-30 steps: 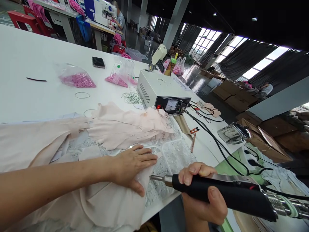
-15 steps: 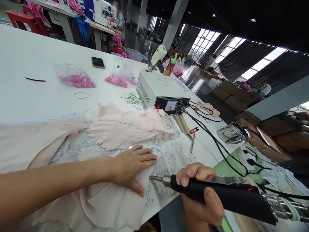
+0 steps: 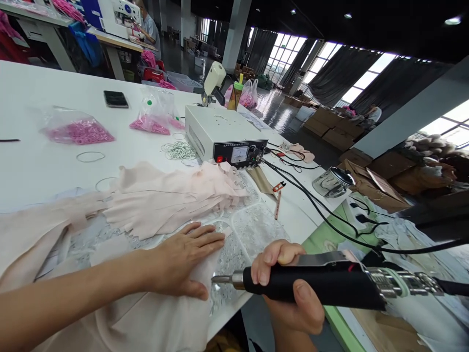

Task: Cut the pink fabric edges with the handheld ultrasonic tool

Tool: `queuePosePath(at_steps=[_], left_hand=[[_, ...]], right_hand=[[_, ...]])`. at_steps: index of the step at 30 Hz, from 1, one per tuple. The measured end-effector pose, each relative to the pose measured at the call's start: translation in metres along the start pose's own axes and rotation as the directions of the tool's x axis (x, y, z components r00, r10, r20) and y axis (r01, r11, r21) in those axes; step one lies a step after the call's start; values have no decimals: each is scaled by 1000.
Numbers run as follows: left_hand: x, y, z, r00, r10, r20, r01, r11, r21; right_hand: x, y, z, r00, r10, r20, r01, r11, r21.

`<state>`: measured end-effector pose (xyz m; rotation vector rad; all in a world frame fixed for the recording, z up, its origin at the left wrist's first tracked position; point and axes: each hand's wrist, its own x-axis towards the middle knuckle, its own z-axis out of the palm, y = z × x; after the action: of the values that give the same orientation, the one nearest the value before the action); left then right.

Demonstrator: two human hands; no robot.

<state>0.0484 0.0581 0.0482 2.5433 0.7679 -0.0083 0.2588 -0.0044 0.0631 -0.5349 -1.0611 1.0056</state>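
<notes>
My left hand (image 3: 183, 259) lies flat, fingers spread, on a pale pink fabric piece (image 3: 146, 313) at the table's near edge. My right hand (image 3: 289, 288) is wrapped round a black handheld tool (image 3: 315, 286). The tool's metal tip (image 3: 220, 279) points left and sits just beside my left thumb, over a scratched clear mat (image 3: 249, 230). A black cable (image 3: 318, 210) runs from the tool's rear to a white control box (image 3: 223, 134). A pile of cut pink fabric pieces (image 3: 172, 195) lies beyond my left hand.
Bags of pink beads (image 3: 76, 132) (image 3: 152, 122), loose white rings (image 3: 179, 150), a phone (image 3: 116, 99) and red snips (image 3: 279, 187) lie on the white table (image 3: 36, 166). A steel cup (image 3: 331, 182) stands at the right edge. Another person sits at a sewing machine (image 3: 117, 14) far behind.
The view has swung right, so everything sits further left in the frame. The tool has levelled out and its tip has come closer to my left thumb. My left hand stays flat.
</notes>
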Motion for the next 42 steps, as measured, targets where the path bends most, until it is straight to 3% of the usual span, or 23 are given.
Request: queuePosePath(at_steps=[17, 27, 37, 42], left_hand=[[1, -10, 14, 1000, -14, -10, 14, 1000, 7], [0, -4, 3, 1000, -18, 6, 18, 1000, -3], [-1, -4, 3, 1000, -12, -8, 12, 999, -43], [-2, -4, 1, 1000, -10, 6, 10, 1000, -27]], right_hand=[[1, 1, -2, 1000, 2, 31, -1, 999, -41], [1, 1, -3, 998, 7, 58, -4, 998, -65], [0, 0, -3, 994, 36, 103, -26, 995, -101], [3, 4, -2, 995, -8, 96, 16, 996, -89]])
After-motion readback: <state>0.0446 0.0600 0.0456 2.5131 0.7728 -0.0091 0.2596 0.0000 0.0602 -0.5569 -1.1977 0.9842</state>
